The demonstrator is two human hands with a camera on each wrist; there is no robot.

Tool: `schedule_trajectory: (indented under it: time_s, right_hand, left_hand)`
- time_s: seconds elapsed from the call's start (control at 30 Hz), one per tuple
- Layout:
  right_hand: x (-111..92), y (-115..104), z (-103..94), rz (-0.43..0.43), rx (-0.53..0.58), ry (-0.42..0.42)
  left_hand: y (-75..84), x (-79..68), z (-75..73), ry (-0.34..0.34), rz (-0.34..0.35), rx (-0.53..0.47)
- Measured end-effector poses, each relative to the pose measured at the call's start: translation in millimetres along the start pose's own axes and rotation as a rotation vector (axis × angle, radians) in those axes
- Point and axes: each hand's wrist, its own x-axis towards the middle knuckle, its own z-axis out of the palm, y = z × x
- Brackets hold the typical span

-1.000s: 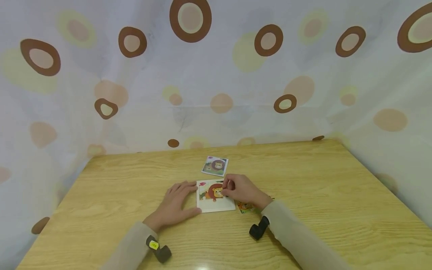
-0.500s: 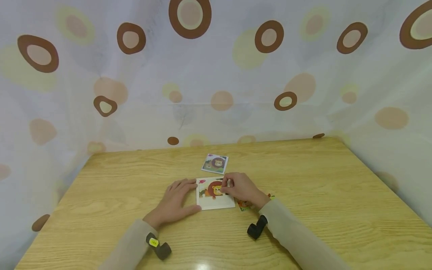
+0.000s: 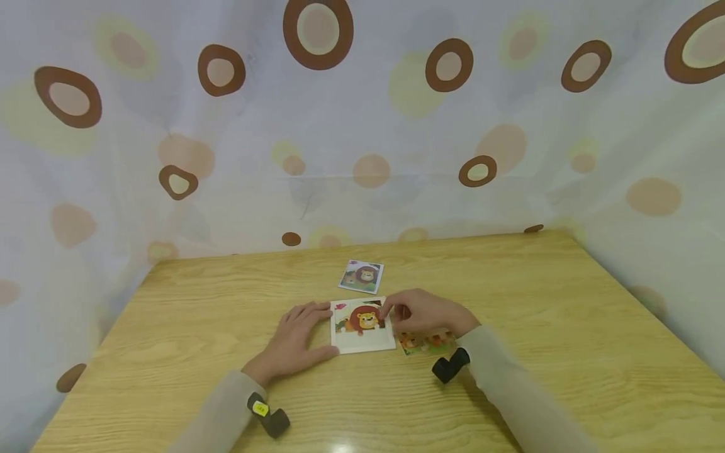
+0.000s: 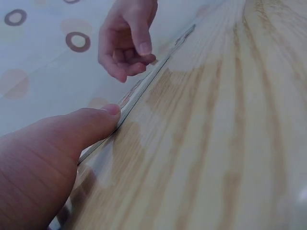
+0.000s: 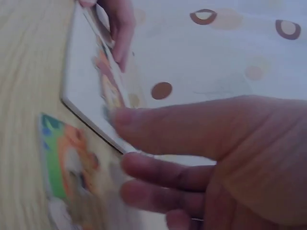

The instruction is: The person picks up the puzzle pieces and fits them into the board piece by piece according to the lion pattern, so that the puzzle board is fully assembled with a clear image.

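Note:
A white-framed puzzle board lies on the wooden table, its upper half filled with pieces showing a lion and its lower half bare white. My left hand rests at the board's left side, fingers and thumb spread along that edge; the left wrist view shows the thumb against the board's side. Over the right edge hovers my right hand, fingers loosely bent with nothing between them. Loose colourful puzzle pieces lie beside the board, partly under the right hand; one piece is large in the right wrist view.
A small picture card with the same lion lies behind the board. A patterned cloth hangs behind and beside the table. Each sleeve carries a black wrist camera, such as the right one.
My right hand has moved right, away from the lion piece at the board's upper right, uncovering the lion's face and more loose pieces. The left hand stays at the board's edge.

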Motion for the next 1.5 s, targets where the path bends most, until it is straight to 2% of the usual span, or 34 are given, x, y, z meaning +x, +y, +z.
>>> schedule_trajectory:
  time_s: [0.17, 0.23, 0.33, 0.4, 0.6, 0.73, 0.9, 1.03, 1.17, 1.3, 1.5]
  right_hand:
    - [-17.8, -5.0, -11.5, 0.157, 0.044, -0.090]
    - [-19.7, -6.3, -12.3, 0.159, 0.034, -0.112]
    - [-18.0, -6.2, -10.3, 0.089, -0.030, -0.120]
    - [-16.6, -7.2, -8.1, 0.070, -0.059, -0.109]
    - [-15.0, -10.9, -4.7, 0.118, -0.040, -0.098]
    - [-15.0, -11.3, -5.1, 0.114, -0.050, -0.101]
    - [-13.8, -10.7, -4.4, 0.123, -0.066, -0.067]
    - [-11.0, -7.9, -2.2, 0.088, -0.062, -0.039]
    - [-7.2, -3.8, -0.4, 0.001, -0.023, -0.014]
    - [-4.8, -2.9, -2.1, -0.080, -0.005, 0.057]
    - [3.6, -4.3, 3.6, -0.108, 0.030, 0.123]
  left_hand:
    - [-0.9, 0.4, 1.7, -0.009, -0.002, 0.003]
    - [-1.3, 0.0, 1.6, -0.009, -0.004, 0.001]
    - [-1.6, -0.5, 1.1, -0.008, -0.003, -0.001]
    - [-2.6, -0.4, 1.6, -0.005, -0.001, -0.001]
    - [-5.2, 1.4, 3.1, -0.007, 0.004, 0.000]
    - [-4.5, 1.1, 2.5, -0.009, 0.001, -0.007]
    - [-4.1, 0.8, 2.2, -0.009, -0.003, -0.010]
    - [-3.7, 0.4, 1.6, -0.012, -0.009, -0.010]
    - [-3.1, -0.2, 0.5, -0.021, -0.018, 0.001]
    - [-0.3, 0.6, -1.3, -0.015, -0.012, -0.006]
    - [0.2, 0.8, -1.3, -0.017, -0.004, -0.002]
